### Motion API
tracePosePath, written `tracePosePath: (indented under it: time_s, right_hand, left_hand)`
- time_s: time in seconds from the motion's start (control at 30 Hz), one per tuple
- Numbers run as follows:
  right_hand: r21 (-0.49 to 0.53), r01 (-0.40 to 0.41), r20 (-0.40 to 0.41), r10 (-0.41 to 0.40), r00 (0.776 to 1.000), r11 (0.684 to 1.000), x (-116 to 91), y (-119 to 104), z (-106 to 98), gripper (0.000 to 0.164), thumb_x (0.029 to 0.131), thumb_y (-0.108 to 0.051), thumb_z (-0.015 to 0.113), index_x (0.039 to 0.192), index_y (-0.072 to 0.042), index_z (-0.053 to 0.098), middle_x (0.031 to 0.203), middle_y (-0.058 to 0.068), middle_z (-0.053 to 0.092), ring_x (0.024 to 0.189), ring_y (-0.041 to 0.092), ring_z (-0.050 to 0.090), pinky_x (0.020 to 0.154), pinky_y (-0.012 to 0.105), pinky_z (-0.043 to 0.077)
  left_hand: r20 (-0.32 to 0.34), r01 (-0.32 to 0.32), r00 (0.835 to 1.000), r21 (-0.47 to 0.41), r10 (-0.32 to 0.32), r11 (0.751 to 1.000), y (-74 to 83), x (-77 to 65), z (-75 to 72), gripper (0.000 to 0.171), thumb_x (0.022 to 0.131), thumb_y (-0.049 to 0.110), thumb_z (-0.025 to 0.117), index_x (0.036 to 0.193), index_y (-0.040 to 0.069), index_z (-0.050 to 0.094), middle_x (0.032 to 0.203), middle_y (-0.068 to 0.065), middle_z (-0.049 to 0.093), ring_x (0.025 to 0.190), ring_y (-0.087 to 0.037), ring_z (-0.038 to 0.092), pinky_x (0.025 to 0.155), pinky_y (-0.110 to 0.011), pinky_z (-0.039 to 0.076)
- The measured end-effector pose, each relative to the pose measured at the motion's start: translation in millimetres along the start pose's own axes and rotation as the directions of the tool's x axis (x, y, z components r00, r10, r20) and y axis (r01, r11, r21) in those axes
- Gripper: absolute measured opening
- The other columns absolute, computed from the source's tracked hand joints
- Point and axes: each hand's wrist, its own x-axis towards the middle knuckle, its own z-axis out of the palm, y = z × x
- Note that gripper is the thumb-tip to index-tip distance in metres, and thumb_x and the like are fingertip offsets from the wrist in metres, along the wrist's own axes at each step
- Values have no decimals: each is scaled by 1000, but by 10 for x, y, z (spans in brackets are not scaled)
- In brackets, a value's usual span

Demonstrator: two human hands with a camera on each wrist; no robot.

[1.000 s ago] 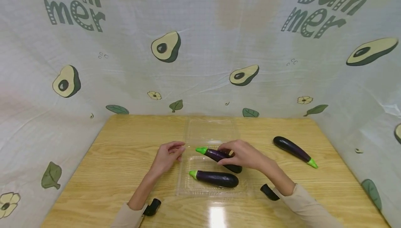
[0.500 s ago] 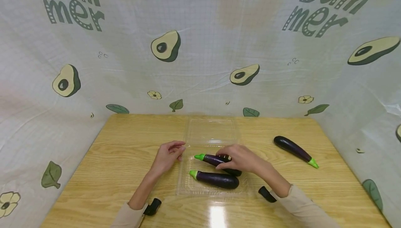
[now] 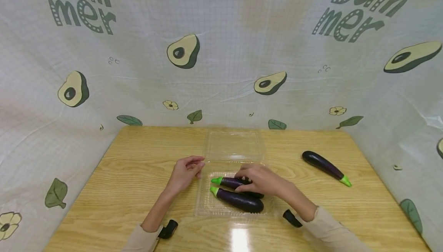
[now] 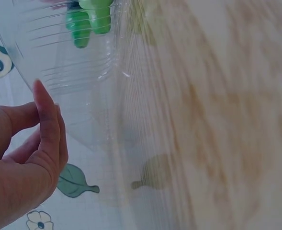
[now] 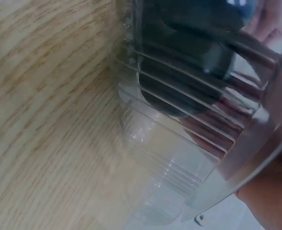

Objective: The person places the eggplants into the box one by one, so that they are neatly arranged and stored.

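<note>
My right hand (image 3: 261, 179) grips the far eggplant (image 3: 230, 182) from above, inside a clear plastic clamshell box (image 3: 204, 210). That eggplant is dark purple with a green stem end (image 3: 217, 181), lying alongside a similar near eggplant (image 3: 240, 201). Both stem ends point left, and my fingers hide much of the gripped one. My left hand (image 3: 185, 173) stays by the box's left side with loosely bent fingers, fingertips right at the rim. In the left wrist view, the green stems (image 4: 88, 21) show through the ribbed wall. Dark eggplant bodies (image 5: 186, 72) show through the plastic in the right wrist view.
The box's transparent lid (image 3: 233, 144) lies folded back toward the rear cloth. Another eggplant (image 3: 325, 167) rests on the wooden table (image 3: 145, 156) at the right, stem toward the front right. A patterned cloth (image 3: 221, 52) encloses the table's back and sides.
My right hand has brought the far eggplant toward me and down, until it lies close against the near one. The near eggplant has turned slightly. My left hand has stayed in place.
</note>
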Motion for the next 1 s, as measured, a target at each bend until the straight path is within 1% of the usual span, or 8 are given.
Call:
tracePosePath:
  time_s: [0.07,0.3,0.43,0.57,0.73,0.83,1.0]
  right_hand:
    - [6,-5,4,5,1000,1000,-2,-7,17,38,94,-41,75,116,-9,77,103,1,68,87,11,64,70,22,54]
    - [84,-24,44,20,999,996,-14,-23,43,35,101,-39,67,119,-10,75,111,0,69,96,12,65,78,28,57]
    - [117,-10,53,4,999,993,-15,-27,49,31,105,-35,62,120,-10,74,113,1,70,100,12,67,83,31,57]
    - [135,16,59,-24,998,991,-3,-20,58,29,107,-30,59,119,-9,74,113,2,71,102,12,67,85,30,57]
    - [172,35,83,-50,995,984,11,-3,89,30,108,-29,57,122,-8,73,115,2,72,105,10,67,89,29,57]
    - [197,33,92,-52,994,980,4,9,106,32,109,-30,55,123,-7,72,116,3,71,106,10,66,89,28,57]
    - [228,10,89,-31,996,974,-8,16,113,32,109,-30,54,124,-8,72,117,1,71,107,8,66,90,29,57]
  left_hand:
    - [2,1,1000,-5,-1,1000,-98,40,-6,28,100,7,68,124,-8,68,104,-24,69,65,-20,65,63,-30,58]
    - [-4,-8,1000,-7,7,1000,-88,27,7,28,100,5,68,124,-9,68,102,-24,69,64,-19,65,63,-29,57]
    - [-14,-13,1000,-2,13,1000,-81,17,13,27,100,5,68,123,-9,68,101,-23,69,63,-19,64,63,-30,57]
    - [-18,-13,1000,4,13,1000,-83,23,18,27,99,5,68,123,-8,69,101,-23,69,63,-19,64,63,-31,57]
    - [-17,-15,1000,1,15,1000,-80,22,21,27,100,7,68,123,-7,70,100,-22,70,63,-19,64,62,-32,57]
    - [-17,-19,1000,-3,19,1000,-76,16,21,27,100,8,68,123,-6,70,100,-21,70,63,-20,65,61,-32,57]
    - [-32,-26,999,11,26,1000,-77,9,32,27,99,6,69,122,-8,69,100,-21,70,63,-23,64,59,-32,56]
